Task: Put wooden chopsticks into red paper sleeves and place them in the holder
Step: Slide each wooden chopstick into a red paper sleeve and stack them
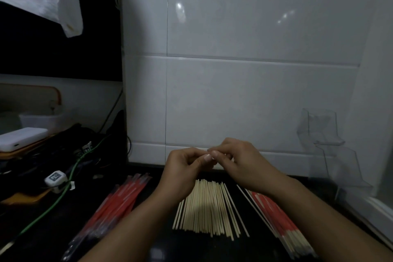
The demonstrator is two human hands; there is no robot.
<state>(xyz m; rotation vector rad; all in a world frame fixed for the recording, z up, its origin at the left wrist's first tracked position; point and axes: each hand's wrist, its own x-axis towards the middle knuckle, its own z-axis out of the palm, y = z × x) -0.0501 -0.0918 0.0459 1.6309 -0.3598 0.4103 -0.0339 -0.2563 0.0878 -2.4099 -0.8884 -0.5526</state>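
Hands meet fingertip to fingertip above the chopsticks.
Left hand [185,166] and right hand [238,159] curl their fingers together, thumbs touching; whether they pinch anything I cannot tell. Below lie bare chopsticks [209,208], empty sleeves [119,200] to the left, sleeved pairs [280,219] right, clear holder [331,151] by the wall.

Bare chopsticks [207,208] between sleeves [119,200], sleeved pairs [278,217].
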